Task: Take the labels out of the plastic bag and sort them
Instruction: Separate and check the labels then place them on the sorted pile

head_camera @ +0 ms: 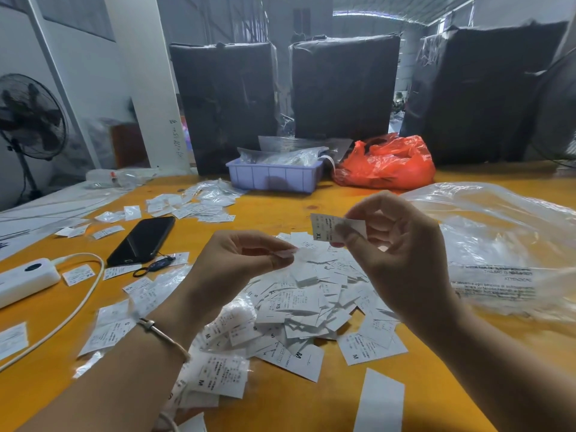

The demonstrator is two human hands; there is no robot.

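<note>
1. Your right hand [396,244] pinches a white label marked XL [327,227] between thumb and fingertips, lifted above the counter [280,210].
2. Your left hand [237,260] pinches a thin, pale slip [285,252] at its fingertips; you cannot tell from this view whether it is a label or a scrap of film. A bracelet [162,335] sits on that wrist.
3. Below both hands, a loose heap of labels [305,307] lies on the counter toward its near edge, showing sizes M, S and XS.
4. A large clear plastic bag [498,244] lies crumpled along the right edge of the counter, just beside the heap.
5. More labels and small clear sleeves [199,204] are scattered toward the far left part of the counter.
6. A black phone [141,240] lies left of the heap; a white power bank [25,280] with a white cable [84,294] sits at the left edge.
7. At the far edge stand a lilac bin [274,176] holding clear packets and, just right of it, a red plastic bag [386,163].
8. Three black-wrapped bundles [343,85] stand behind the far edge, and a fan [31,116] stands off to the left.
</note>
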